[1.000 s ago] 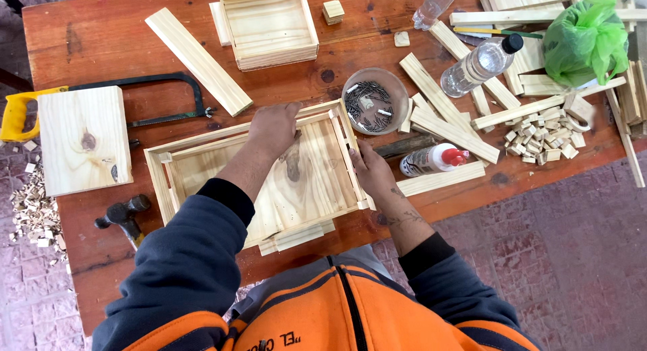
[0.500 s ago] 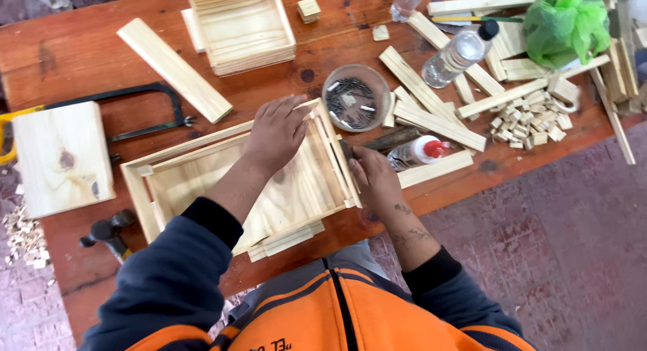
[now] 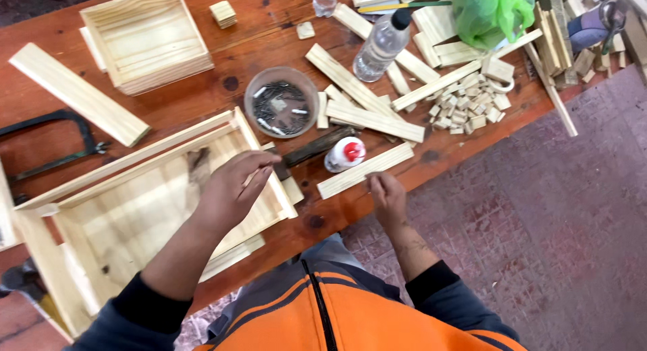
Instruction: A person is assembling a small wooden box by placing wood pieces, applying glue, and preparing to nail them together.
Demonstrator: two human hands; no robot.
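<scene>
Fingertips of the left hand [image 3: 232, 193] pinch what looks like a small nail at the wooden tray's [image 3: 145, 209] right rim, steadying it, while the right hand [image 3: 386, 193] rests loosely curled, empty, beside a wood strip [image 3: 364, 170] on the tabletop [image 3: 229, 81].

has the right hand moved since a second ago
Yes. The right hand left the wooden tray's right edge and now rests on the table edge below the glue bottle.

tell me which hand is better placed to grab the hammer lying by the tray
Left, probably. The left hand already rests on the wooden tray corner, right at the hammer head, while the right hand sits on a wooden strip beyond the glue bottle.
</scene>
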